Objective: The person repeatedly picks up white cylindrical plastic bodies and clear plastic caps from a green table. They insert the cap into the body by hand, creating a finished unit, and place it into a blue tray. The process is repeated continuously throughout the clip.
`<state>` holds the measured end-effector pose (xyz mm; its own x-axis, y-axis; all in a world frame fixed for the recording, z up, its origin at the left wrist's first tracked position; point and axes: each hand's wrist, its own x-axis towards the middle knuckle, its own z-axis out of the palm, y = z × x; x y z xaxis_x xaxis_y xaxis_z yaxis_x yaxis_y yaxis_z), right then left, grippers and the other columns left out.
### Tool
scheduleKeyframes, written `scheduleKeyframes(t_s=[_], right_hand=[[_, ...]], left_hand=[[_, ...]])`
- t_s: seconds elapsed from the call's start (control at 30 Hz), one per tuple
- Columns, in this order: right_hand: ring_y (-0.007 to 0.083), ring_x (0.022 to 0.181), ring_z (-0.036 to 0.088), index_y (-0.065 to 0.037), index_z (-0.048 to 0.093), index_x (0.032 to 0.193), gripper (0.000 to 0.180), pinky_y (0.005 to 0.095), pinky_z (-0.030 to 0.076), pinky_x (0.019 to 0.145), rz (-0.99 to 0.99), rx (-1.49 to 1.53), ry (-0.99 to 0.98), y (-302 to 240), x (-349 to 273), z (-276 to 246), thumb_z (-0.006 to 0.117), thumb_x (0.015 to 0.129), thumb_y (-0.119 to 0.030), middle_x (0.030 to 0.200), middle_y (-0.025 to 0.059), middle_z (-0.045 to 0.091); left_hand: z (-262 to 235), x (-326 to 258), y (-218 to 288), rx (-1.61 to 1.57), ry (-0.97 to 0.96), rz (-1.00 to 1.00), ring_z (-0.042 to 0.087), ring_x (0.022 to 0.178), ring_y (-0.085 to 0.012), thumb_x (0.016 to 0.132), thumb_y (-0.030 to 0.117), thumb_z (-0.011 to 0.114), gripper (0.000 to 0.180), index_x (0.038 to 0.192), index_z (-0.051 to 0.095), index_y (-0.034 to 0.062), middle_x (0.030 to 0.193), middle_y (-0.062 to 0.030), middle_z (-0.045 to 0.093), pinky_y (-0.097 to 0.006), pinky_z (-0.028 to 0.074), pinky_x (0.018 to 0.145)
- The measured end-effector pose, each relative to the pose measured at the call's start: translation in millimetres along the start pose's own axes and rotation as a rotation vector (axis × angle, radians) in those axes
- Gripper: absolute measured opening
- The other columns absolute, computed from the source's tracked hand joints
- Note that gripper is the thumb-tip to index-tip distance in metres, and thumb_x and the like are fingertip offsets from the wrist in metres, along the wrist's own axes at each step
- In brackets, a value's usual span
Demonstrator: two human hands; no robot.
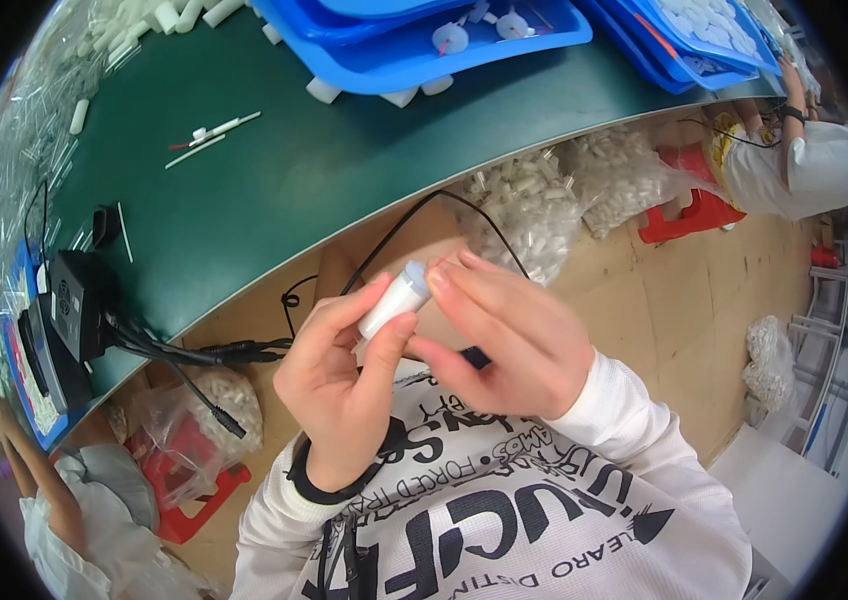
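Observation:
Close to my chest, just off the table's edge, my left hand (344,385) grips a short white plastic tube (394,306) between thumb and fingers. A pale blue-grey cap (413,273) sits at the tube's upper end. The fingertips of my right hand (519,345) press against that cap from the right, its thumb lower down near the tube. The tube tilts up and to the right. Whether the cap is fully seated I cannot tell.
The green table (244,210) curves ahead, with thin white sticks (194,152) on it. Blue trays (364,75) hold round white parts. A black box with cables (79,300) stands left. Bags of white pieces (524,210) lie beyond the table edge. People sit at both sides.

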<state>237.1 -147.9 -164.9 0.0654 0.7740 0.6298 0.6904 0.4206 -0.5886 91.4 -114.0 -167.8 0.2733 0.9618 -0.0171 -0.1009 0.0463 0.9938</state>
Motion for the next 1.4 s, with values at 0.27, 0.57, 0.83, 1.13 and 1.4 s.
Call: scheduleKeyframes(t_s=[0.27,0.57,0.83,1.13,1.4], right_hand=[[0.0213,0.088,0.063,0.002,0.032,0.130,0.062,0.0286,0.054,0.075,0.955,0.967,0.406,0.8,-20.2,-7.0,0.064,0.076,0.008,0.099,0.0146,0.060],[0.0205,0.088,0.062,0.001,0.028,0.132,0.063,0.0318,0.054,0.076,1.071,1.037,0.572,28.4,-35.0,-28.9,0.064,0.080,0.000,0.099,0.0165,0.061],[0.0187,0.072,0.064,-0.005,0.050,0.114,0.053,0.0313,0.051,0.067,1.060,-0.043,0.147,206.7,-56.4,-57.5,0.074,0.068,-0.012,0.091,0.0119,0.065],[0.0359,0.101,0.057,-0.004,0.040,0.127,0.067,0.0396,0.045,0.087,0.905,-0.608,-0.118,315.2,-92.3,-44.3,0.070,0.070,-0.022,0.101,0.0184,0.063],[0.0145,0.048,0.041,-0.006,0.048,0.072,0.029,0.0309,0.039,0.046,-0.148,1.183,-0.045,-2.3,30.5,-154.0,0.067,0.080,-0.026,0.055,0.0022,0.047]], left_hand=[[19.5,10.3,-27.6,0.285,-0.203,0.236,0.062,0.092,-0.0230,0.071,-0.003,0.073,0.033,0.084,0.042,0.0015,0.102,-0.0194,0.062,-0.031,0.051,0.080],[49.7,27.3,-47.6,0.314,-0.304,0.409,0.060,0.089,-0.0211,0.069,-0.007,0.071,0.029,0.094,0.055,-0.0030,0.108,-0.0212,0.058,-0.031,0.050,0.079],[25.4,27.7,105.0,0.366,-0.260,0.616,0.053,0.071,-0.0140,0.069,0.000,0.063,0.054,0.119,0.044,-0.0071,0.094,-0.0125,0.057,-0.024,0.045,0.064],[4.7,51.3,152.3,0.373,-0.417,1.031,0.052,0.070,-0.0144,0.071,0.005,0.063,0.049,0.116,0.046,-0.0066,0.093,-0.0119,0.057,-0.025,0.044,0.064],[-30.2,64.2,165.6,0.310,-0.342,1.204,0.052,0.070,-0.0146,0.072,0.009,0.062,0.046,0.113,0.048,-0.0062,0.092,-0.0114,0.056,-0.025,0.043,0.064]])
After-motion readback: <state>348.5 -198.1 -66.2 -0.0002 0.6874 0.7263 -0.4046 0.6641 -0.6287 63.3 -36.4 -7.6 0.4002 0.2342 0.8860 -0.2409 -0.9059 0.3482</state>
